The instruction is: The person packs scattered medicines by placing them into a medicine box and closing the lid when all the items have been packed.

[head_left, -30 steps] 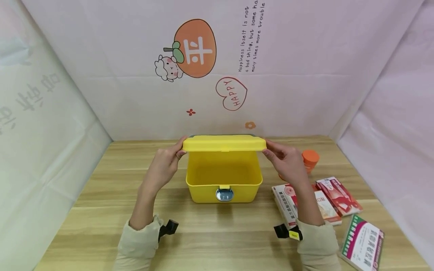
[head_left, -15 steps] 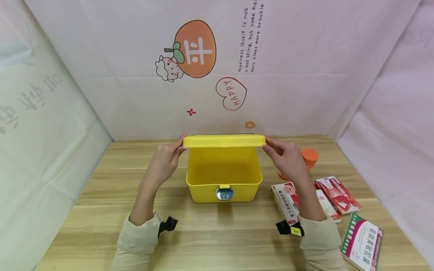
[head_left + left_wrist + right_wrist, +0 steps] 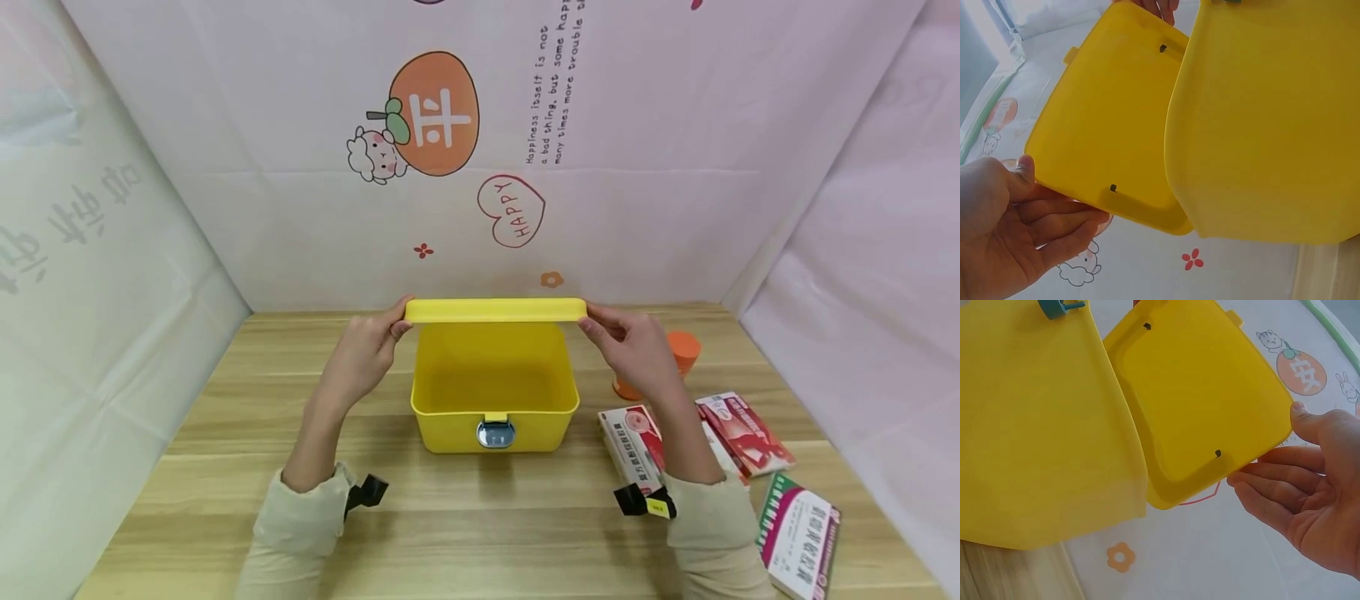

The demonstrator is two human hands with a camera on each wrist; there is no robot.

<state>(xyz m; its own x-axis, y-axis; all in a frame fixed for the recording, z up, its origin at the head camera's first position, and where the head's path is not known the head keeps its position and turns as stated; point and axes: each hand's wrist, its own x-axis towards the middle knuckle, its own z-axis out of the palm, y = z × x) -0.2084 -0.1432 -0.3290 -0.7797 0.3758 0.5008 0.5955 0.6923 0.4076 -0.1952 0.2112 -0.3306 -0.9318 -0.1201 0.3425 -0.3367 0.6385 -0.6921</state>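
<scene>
We see the lid raised over the back of the yellow box, attached at the rear. The left hand pinches the lid's left end between thumb and fingers; the right hand pinches its right end likewise. The box stands upright mid-table, its latch on the front wall. In both wrist views we look at the lid's inner face, with small dark marks near its edge. Right of the box, we make out an orange tub partly hidden by the right hand; nearer us lie a white carton, a red carton and a green-edged carton.
</scene>
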